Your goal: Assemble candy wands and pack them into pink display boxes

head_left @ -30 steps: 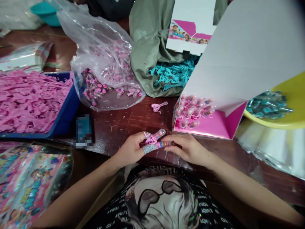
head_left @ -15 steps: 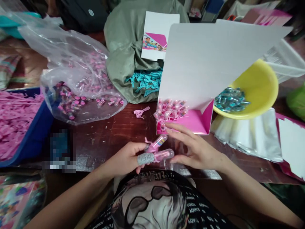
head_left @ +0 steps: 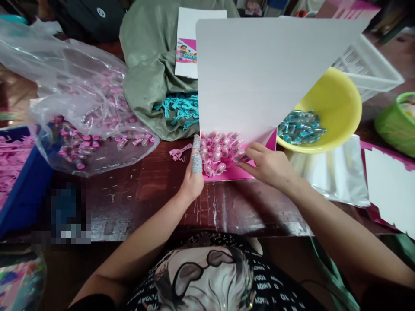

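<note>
My right hand (head_left: pixel 267 166) reaches into the pink box (head_left: pixel 270 140) from the right. Its fingers pinch a pink toy with a clear capsule (head_left: pixel 239 156), partly hidden by the fingertips. Several more pink capsule toys (head_left: pixel 216 151) stand close together along the box's left side, capsule ends up. My left hand (head_left: pixel 193 177) lies against the outside of the box's left wall, its fingers stretched out and pointing away from me, with grey tape (head_left: pixel 196 163) around them. Beside it on the table is a loose pink plastic toy piece (head_left: pixel 180 152). The box's tall white lid (head_left: pixel 246 73) stands open.
A clear bag (head_left: pixel 136 157) of pink-capped capsules and a blue bin (head_left: pixel 32 185) of pink pieces are on the left. Behind is a green sack (head_left: pixel 145 77) of turquoise pieces. To the right are a yellow bowl (head_left: pixel 343 112) of turquoise capsules and clear plastic bags (head_left: pixel 343 177).
Both hands have moved forward to the box. The two capsule toys have left my left hand, which now rests along the box's left wall. My right hand now pinches a capsule toy inside the box.
</note>
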A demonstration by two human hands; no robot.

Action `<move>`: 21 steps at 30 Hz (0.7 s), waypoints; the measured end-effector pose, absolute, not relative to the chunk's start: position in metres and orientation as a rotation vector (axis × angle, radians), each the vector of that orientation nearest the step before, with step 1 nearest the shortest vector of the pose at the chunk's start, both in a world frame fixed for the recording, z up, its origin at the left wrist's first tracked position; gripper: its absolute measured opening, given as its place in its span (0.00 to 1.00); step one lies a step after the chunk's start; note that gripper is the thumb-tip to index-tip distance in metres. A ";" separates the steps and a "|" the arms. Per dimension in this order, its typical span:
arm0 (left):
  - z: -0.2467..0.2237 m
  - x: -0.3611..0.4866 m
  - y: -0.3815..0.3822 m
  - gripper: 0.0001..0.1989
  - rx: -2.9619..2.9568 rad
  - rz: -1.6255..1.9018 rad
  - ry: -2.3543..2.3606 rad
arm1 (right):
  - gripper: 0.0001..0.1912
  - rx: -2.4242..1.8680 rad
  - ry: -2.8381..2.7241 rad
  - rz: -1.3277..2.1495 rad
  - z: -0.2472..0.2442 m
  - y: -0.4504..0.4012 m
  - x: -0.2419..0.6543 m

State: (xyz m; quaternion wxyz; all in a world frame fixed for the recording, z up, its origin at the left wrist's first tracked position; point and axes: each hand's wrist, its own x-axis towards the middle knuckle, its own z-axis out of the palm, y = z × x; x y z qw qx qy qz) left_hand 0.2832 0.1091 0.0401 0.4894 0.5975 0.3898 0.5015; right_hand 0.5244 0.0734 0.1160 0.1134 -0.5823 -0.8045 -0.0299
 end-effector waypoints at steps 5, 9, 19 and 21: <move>0.038 0.304 0.099 0.32 1.463 1.188 0.948 | 0.20 -1.732 -2.540 -0.143 0.112 0.077 0.507; 0.042 0.303 0.097 0.31 1.417 1.216 0.946 | 0.20 -1.776 -2.577 -0.162 0.122 0.082 0.503; 0.046 0.301 0.093 0.30 1.507 1.244 0.953 | 0.19 -1.720 -2.535 -0.233 0.109 0.083 0.499; 0.047 0.301 0.091 0.29 1.525 1.249 0.924 | 0.20 -1.685 -2.475 -0.249 0.102 0.080 0.498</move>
